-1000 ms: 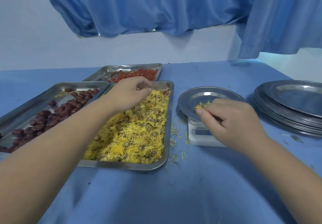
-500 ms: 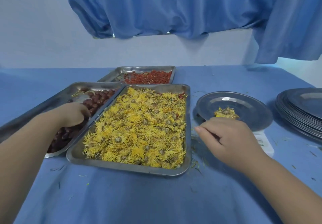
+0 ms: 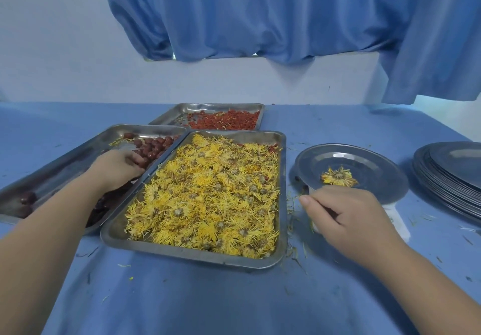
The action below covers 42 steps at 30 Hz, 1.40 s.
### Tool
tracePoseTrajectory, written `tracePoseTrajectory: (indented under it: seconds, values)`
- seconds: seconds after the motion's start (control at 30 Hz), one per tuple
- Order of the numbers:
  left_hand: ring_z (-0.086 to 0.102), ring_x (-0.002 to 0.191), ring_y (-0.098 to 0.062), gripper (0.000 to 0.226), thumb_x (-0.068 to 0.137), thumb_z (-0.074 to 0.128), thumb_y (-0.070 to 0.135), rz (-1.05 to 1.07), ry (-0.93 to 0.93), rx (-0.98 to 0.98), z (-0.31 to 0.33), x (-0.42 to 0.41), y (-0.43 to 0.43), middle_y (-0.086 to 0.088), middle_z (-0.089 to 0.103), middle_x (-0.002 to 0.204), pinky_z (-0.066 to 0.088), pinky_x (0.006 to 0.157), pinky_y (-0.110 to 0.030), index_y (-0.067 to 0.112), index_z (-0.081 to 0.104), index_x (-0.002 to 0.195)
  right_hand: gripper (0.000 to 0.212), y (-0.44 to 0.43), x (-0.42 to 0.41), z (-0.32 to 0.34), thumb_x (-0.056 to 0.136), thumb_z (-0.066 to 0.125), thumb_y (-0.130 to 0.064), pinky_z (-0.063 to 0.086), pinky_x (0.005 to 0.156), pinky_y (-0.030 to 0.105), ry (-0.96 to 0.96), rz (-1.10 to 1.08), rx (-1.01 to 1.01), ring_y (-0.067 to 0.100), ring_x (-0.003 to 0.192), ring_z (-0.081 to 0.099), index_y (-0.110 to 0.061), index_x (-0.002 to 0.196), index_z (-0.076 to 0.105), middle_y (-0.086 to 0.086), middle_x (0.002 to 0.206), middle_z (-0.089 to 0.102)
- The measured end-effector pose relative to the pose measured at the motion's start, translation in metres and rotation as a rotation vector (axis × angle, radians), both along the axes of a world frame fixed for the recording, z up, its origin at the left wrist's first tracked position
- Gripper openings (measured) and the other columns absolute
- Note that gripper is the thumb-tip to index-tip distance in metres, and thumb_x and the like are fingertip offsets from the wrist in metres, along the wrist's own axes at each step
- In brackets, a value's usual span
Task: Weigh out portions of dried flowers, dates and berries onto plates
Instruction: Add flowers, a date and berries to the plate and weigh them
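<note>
Head view: dates (image 3: 153,145) lying directly under left hand (image 3: 118,169) in left tray (image 3: 59,162), fingers curling down among them; palm hiding grip, cannot tell. Plate (image 3: 364,160) on scale (image 3: 398,220) sitting right, across flower tray (image 3: 283,191). Right hand (image 3: 348,214) hovering nearer, at plate's near rim, fingers curling together, contents unclear.

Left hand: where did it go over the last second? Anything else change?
The left hand moved from the far end of the flower tray left into the date tray, fingers curled on the dates; grip unclear. The right hand let go of one flower on the plate and drew back. Trays, plate stack unmoved.
</note>
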State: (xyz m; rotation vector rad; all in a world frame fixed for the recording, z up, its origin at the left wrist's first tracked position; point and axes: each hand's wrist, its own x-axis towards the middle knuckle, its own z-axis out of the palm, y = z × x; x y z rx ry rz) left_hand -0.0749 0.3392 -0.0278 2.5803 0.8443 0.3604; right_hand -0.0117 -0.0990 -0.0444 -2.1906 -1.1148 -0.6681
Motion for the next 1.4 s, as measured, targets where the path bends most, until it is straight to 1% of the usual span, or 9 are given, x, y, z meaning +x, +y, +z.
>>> tracePoseTrajectory:
  seconds: [0.13, 0.27, 0.43, 0.53, 0.6, 0.73, 0.83, 1.0, 1.4]
  values:
    - [0.061, 0.07, -0.014, 0.017, 0.093, 0.059, 0.032, 0.079, -0.279, -0.003, 0.012, 0.004, -0.028, 0.001, 0.064, 0.105, 0.042, 0.058, -0.026, 0.023, 0.065, 0.106, 0.047, -0.002, 0.002, 0.002, 0.092, 0.041, -0.042, 0.038, 0.047, 0.037, 0.032, 0.013, 0.075, 0.014, 0.048, 0.035, -0.017, 0.053, 0.034, -0.004, 0.047, 0.031]
    - [0.066, 0.08, -0.017, 0.012, 0.095, 0.055, 0.035, -0.053, -0.456, -0.107, 0.027, 0.017, -0.083, 0.009, 0.069, 0.094, 0.053, 0.067, -0.032, 0.029, 0.065, 0.097, 0.055, -0.011, 0.009, 0.004, 0.091, 0.041, -0.046, 0.034, 0.05, 0.03, 0.129, -0.008, 0.224, 0.018, 0.049, 0.043, -0.006, 0.053, 0.041, 0.004, 0.048, 0.038]
    - [0.062, 0.063, 0.001, 0.016, 0.097, 0.051, 0.041, -0.309, -0.417, -0.169, 0.046, 0.043, -0.165, 0.01, 0.071, 0.085, 0.044, 0.053, -0.017, 0.034, 0.065, 0.099, 0.058, -0.022, 0.018, 0.007, 0.091, 0.045, -0.046, 0.032, 0.049, 0.027, 0.239, -0.087, 0.41, 0.013, 0.047, 0.037, 0.002, 0.06, 0.055, 0.008, 0.056, 0.042]
    - [0.064, 0.064, -0.002, 0.014, 0.097, 0.051, 0.039, -0.445, -0.386, -0.207, 0.051, 0.061, -0.209, 0.011, 0.071, 0.082, 0.05, 0.055, -0.02, 0.038, 0.065, 0.097, 0.051, -0.028, 0.024, 0.008, 0.092, 0.05, -0.043, 0.033, 0.047, 0.019, 0.34, -0.123, 0.539, 0.005, 0.046, 0.041, -0.005, 0.059, 0.06, 0.001, 0.049, 0.047]
    - [0.058, 0.059, 0.004, 0.012, 0.096, 0.052, 0.039, -0.518, -0.357, -0.178, 0.052, 0.075, -0.233, 0.013, 0.069, 0.08, 0.043, 0.052, -0.014, 0.038, 0.064, 0.097, 0.043, -0.031, 0.029, 0.01, 0.095, 0.054, -0.038, 0.035, 0.046, 0.012, 0.435, -0.126, 0.647, 0.002, 0.045, 0.044, -0.014, 0.061, 0.065, -0.001, 0.048, 0.05]
    - [0.057, 0.082, 0.004, 0.013, 0.095, 0.057, 0.027, -0.606, -0.318, -0.153, 0.047, 0.099, -0.264, 0.015, 0.063, 0.094, 0.04, 0.062, -0.005, 0.03, 0.064, 0.106, 0.042, -0.037, 0.037, 0.017, 0.096, 0.053, -0.031, 0.034, 0.041, 0.016, 0.698, -0.023, 0.916, 0.009, 0.043, 0.04, -0.016, 0.06, 0.069, -0.003, 0.045, 0.047]
    - [0.057, 0.082, 0.004, 0.017, 0.095, 0.055, 0.021, -0.629, -0.28, -0.153, 0.044, 0.111, -0.273, 0.018, 0.061, 0.091, 0.04, 0.062, -0.007, 0.029, 0.063, 0.107, 0.041, -0.041, 0.041, 0.021, 0.094, 0.054, -0.03, 0.031, 0.039, 0.018, 0.82, -0.017, 1.039, 0.01, 0.042, 0.038, -0.016, 0.058, 0.069, -0.002, 0.047, 0.046]
    - [0.062, 0.09, -0.009, 0.026, 0.091, 0.053, 0.01, -0.637, -0.224, -0.164, 0.038, 0.128, -0.282, 0.014, 0.062, 0.098, 0.046, 0.066, -0.015, 0.028, 0.063, 0.107, 0.039, -0.043, 0.044, 0.023, 0.093, 0.055, -0.028, 0.03, 0.038, 0.019, 0.923, -0.009, 1.057, 0.011, 0.04, 0.035, -0.016, 0.059, 0.069, -0.001, 0.048, 0.045]
    - [0.057, 0.101, 0.009, 0.021, 0.093, 0.059, 0.019, -0.705, -0.237, -0.261, 0.035, 0.121, -0.27, 0.019, 0.065, 0.107, 0.042, 0.084, -0.008, 0.031, 0.066, 0.108, 0.037, -0.039, 0.038, 0.03, 0.092, 0.056, -0.024, 0.029, 0.039, 0.018, 0.914, 0.003, 1.022, 0.012, 0.041, 0.035, -0.014, 0.058, 0.067, -0.002, 0.046, 0.045]
